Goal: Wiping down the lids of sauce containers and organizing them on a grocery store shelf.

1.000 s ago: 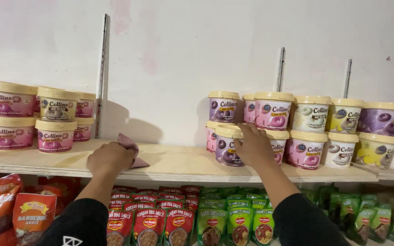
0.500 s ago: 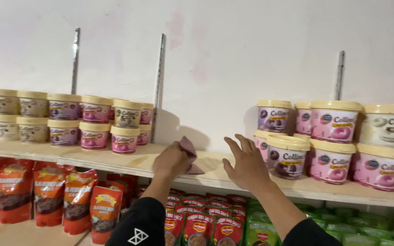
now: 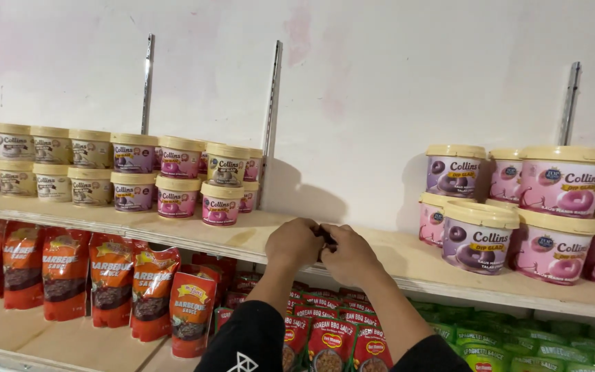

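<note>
Far left on the wooden shelf, small tubs with cream lids stand stacked two high against the white wall. Below them, red sauce pouches stand in a row on a lower shelf. At the middle of the upper shelf, on a bare stretch, the two hands meet. The left hand is curled, its fingers pinched toward the right. The right hand is curled too, touching the left hand. Between their fingertips sits a small dark thing, mostly hidden; what it is cannot be told. To the right, larger pink and purple tubs of doughnut glaze are stacked. Green pouches lie beneath them.
</note>
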